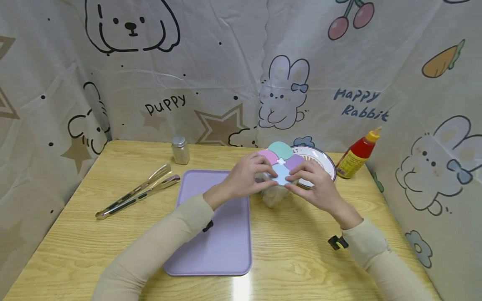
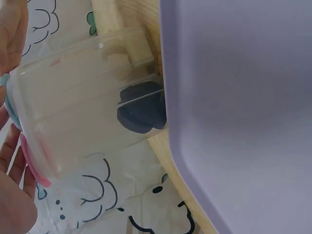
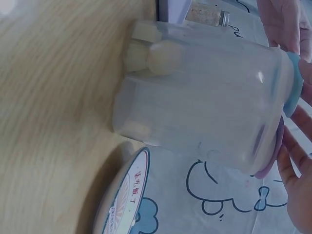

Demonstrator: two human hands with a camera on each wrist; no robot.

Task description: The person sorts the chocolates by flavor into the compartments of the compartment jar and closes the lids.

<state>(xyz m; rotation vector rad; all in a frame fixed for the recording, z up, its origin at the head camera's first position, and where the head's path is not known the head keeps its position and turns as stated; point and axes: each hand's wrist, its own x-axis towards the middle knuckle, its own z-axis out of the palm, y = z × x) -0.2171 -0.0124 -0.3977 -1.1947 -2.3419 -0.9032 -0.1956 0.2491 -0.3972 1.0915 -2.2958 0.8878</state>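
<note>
A clear plastic container [image 1: 272, 195] stands on the wooden table [image 1: 113, 234] just right of the purple tray [image 1: 220, 238]. Its lid [image 1: 280, 155] has four pastel petals: teal, pink, purple and blue. My left hand [image 1: 250, 172] grips the lid's left side by the pink petal. My right hand [image 1: 309, 179] grips the right side by the purple petal. In the left wrist view the see-through container [image 2: 83, 107] lies beside the tray [image 2: 234, 97], with my fingers [image 2: 13, 195] at its lid edge. The right wrist view shows pale pieces inside the container [image 3: 195, 112] and my fingers [image 3: 295, 165] on the lid.
Metal tongs [image 1: 139, 190] lie left of the tray. A small glass shaker jar [image 1: 180, 149] stands at the back. A patterned plate [image 1: 326, 161] sits behind the container, a red sauce bottle [image 1: 357, 154] to its right. Cartoon-print cloth walls surround the table.
</note>
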